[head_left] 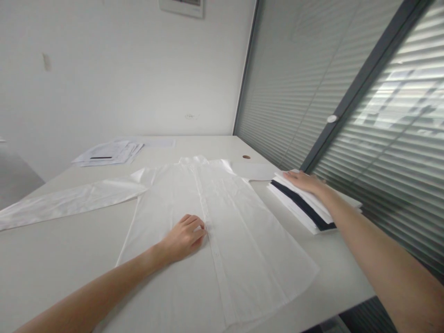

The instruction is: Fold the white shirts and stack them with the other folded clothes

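White shirt (243,249) spread out in front of me

Its bottom edge is closest to me, at 6 o'clock, and its collar (194,160) points up toward 12. It lies flat on the white surface (69,249), front side up, with the button strip (217,259) running down the middle. One long sleeve (76,196) stretches out to 9 o'clock.

My left hand (187,236) is on the shirt at 7 o'clock. Its fingers are curled most of the way in, and the tips touch the button strip. I cannot tell if they pinch the cloth.

My right hand (301,181) is near 3 o'clock. It rests palm down, fingers out straight, on a pile of folded cloth (293,207), and has hold of nothing. The pile is white with a dark layer (301,205) in it. It sits at 4 o'clock, beside the shirt.

Loose papers (111,149) lie far off at 9 o'clock, with a thin black thing (101,157) on top. Blinds (391,138) hang at 3 o'clock.
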Action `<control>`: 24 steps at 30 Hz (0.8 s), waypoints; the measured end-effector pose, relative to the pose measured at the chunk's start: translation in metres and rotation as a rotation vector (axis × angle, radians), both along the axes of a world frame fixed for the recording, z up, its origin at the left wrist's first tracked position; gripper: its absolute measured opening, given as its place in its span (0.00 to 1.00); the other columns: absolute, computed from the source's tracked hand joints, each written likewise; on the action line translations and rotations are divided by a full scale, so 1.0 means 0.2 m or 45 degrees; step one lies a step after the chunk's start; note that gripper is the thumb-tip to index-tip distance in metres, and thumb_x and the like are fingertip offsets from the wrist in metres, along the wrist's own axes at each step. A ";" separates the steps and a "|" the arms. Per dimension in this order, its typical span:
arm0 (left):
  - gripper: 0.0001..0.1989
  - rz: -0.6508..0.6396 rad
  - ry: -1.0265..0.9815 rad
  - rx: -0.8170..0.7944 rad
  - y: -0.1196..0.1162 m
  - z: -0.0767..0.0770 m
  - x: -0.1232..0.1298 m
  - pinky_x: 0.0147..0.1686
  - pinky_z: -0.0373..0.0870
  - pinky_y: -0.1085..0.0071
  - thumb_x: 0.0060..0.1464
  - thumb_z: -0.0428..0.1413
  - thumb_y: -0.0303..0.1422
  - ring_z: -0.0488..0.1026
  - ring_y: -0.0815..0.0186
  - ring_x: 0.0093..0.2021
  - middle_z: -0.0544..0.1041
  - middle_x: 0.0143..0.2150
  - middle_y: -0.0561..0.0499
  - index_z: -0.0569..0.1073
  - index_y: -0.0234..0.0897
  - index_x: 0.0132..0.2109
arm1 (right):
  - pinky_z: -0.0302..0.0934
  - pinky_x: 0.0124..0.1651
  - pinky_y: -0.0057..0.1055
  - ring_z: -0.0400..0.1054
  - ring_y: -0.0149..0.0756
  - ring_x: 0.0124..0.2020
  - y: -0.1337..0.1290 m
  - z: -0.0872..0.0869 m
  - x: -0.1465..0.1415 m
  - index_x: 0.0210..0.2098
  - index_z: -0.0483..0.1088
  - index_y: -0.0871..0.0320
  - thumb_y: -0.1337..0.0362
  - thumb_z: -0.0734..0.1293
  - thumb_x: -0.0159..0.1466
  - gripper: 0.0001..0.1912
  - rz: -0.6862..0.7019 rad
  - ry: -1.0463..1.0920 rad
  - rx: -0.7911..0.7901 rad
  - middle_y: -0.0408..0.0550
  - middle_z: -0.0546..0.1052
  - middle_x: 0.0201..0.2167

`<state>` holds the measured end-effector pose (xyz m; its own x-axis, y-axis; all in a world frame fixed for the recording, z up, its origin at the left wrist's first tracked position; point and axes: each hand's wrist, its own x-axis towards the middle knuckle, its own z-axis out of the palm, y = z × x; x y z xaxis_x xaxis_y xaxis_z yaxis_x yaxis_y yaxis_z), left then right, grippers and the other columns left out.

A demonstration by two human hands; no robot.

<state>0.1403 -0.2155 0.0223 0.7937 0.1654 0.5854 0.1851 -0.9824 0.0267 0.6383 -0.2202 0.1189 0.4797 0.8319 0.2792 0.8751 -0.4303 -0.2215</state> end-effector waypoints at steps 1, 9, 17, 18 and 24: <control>0.07 -0.001 0.000 -0.003 0.00 0.00 0.00 0.42 0.70 0.63 0.59 0.52 0.23 0.72 0.62 0.41 0.76 0.39 0.46 0.73 0.36 0.41 | 0.47 0.53 0.74 0.58 0.74 0.58 0.00 -0.02 -0.01 0.51 0.76 0.55 0.35 0.63 0.58 0.35 -0.047 0.020 -0.064 0.67 0.69 0.59; 0.07 0.003 0.015 -0.051 0.00 0.00 0.01 0.42 0.69 0.65 0.58 0.52 0.21 0.72 0.63 0.40 0.76 0.37 0.47 0.72 0.36 0.40 | 0.36 0.57 0.78 0.49 0.78 0.65 -0.04 -0.15 -0.05 0.61 0.67 0.48 0.31 0.60 0.55 0.43 -0.146 -0.069 -0.184 0.59 0.60 0.67; 0.07 0.003 0.057 -0.130 0.00 -0.01 0.00 0.43 0.70 0.64 0.59 0.52 0.22 0.72 0.63 0.40 0.76 0.38 0.47 0.73 0.36 0.41 | 0.36 0.58 0.76 0.49 0.78 0.65 -0.05 -0.19 -0.10 0.63 0.65 0.50 0.31 0.55 0.59 0.44 -0.163 -0.177 -0.207 0.60 0.59 0.68; 0.08 0.009 0.068 -0.147 0.00 -0.01 0.00 0.44 0.70 0.64 0.59 0.52 0.22 0.73 0.63 0.41 0.76 0.38 0.47 0.73 0.36 0.42 | 0.36 0.58 0.76 0.48 0.79 0.65 -0.05 -0.19 -0.11 0.63 0.65 0.51 0.31 0.54 0.59 0.44 -0.169 -0.190 -0.219 0.60 0.59 0.68; 0.11 0.111 0.155 -0.264 0.00 0.00 -0.01 0.53 0.70 0.60 0.59 0.52 0.25 0.73 0.60 0.52 0.77 0.50 0.45 0.72 0.37 0.48 | 0.29 0.59 0.75 0.42 0.82 0.66 -0.04 -0.19 -0.12 0.64 0.65 0.56 0.31 0.56 0.60 0.45 -0.167 -0.134 -0.219 0.63 0.55 0.70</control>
<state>0.1389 -0.2159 0.0218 0.8338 0.3430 0.4326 0.2832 -0.9384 0.1981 0.6141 -0.2276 0.0800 0.5624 0.8041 0.1928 0.8237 -0.5652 -0.0455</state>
